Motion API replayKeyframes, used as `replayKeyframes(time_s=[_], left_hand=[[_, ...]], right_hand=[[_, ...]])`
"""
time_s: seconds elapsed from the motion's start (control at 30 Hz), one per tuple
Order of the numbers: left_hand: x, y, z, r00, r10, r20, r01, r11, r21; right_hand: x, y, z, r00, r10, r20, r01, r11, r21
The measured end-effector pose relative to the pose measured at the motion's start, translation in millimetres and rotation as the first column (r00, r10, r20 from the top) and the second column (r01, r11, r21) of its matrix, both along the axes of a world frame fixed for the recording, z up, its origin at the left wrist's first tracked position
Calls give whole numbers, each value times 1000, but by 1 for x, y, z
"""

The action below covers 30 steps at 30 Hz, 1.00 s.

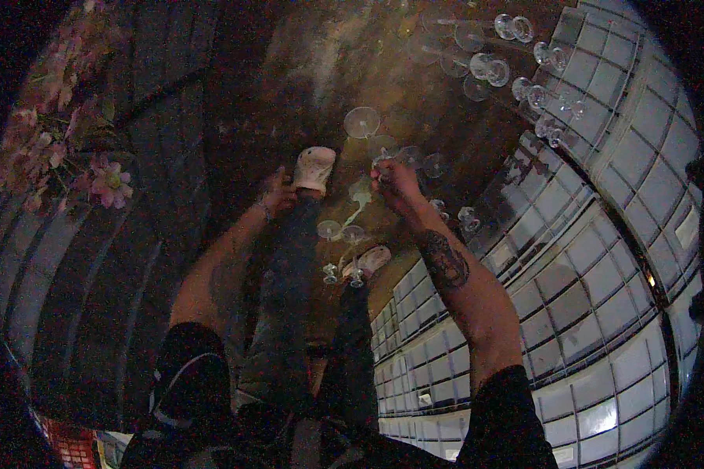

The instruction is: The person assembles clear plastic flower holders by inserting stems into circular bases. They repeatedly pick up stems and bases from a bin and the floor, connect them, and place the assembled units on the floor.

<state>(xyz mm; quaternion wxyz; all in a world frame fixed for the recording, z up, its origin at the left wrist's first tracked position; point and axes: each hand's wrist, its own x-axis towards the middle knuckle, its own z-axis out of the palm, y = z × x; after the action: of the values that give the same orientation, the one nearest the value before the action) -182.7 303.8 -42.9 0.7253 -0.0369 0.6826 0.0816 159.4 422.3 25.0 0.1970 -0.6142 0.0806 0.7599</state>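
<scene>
Above a dim, worn floor, the right hand [395, 181] pinches the stem of a clear wine glass [382, 148]; more glasses [350, 233] hang just below. The left hand [277, 192] hovers near a pale shoe [315, 168], fingers curled, its grip unreadable. Risk as I judge it: stems knocking together, one slipping loose, shattering underfoot.

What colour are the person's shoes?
White shoes, clearest in the head view.

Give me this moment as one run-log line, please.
right hand: grips wine glass | left hand: empty, low, beside shoe | more glasses lined up
</scene>
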Motion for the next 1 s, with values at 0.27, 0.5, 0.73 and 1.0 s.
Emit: replayKeyframes(time_s=[0.27, 0.5, 0.73, 1.0], left_hand=[[-23, 9, 10, 979, -197, -58, 202, 976, 80], [-61, 23, 45, 870, -416, -265, 445, 894, 58], [-30, 20, 47, 800, -531, -279, 574, 813, 99], [62, 53, 78, 831, -485, -271, 533, 834, 142]], right_hand=[[106, 16, -10, 503, 331, 798, -652, 751, 99], [183, 11, -44, 663, 438, 607, -546, 838, -7], [226, 12, -60, 472, 714, 517, -763, 625, -167], [242, -27, 59, 462, 274, 843, -523, 852, 10]])
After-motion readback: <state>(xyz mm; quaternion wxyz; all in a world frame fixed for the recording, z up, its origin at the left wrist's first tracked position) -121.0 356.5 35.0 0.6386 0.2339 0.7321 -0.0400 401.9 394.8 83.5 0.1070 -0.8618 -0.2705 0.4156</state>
